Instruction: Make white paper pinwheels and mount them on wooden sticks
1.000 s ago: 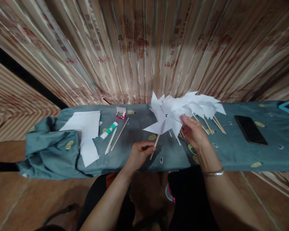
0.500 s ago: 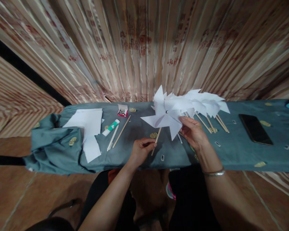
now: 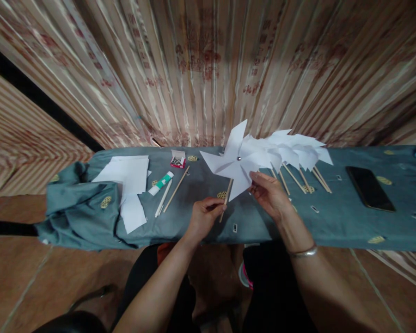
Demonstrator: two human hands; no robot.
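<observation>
A white paper pinwheel on a wooden stick is held up over the table, a silver pin at its centre. My left hand pinches the lower stick between thumb and fingers. At the pinwheel's lower right blade is my right hand, thumb and fingers closed on the paper's edge; its other fingertips are partly hidden. Behind it, several more white pinwheels lie overlapping in a row, their sticks pointing toward me.
White paper sheets lie on the left of the cloth-covered table. Near them are a green-and-white glue tube, a small red box of pins, a wooden stick and thin white sticks. A black phone rests at right.
The pinwheel's blades have turned clockwise around the pin. My right hand has shifted slightly left with the blade, while my left hand stays on the stick.
</observation>
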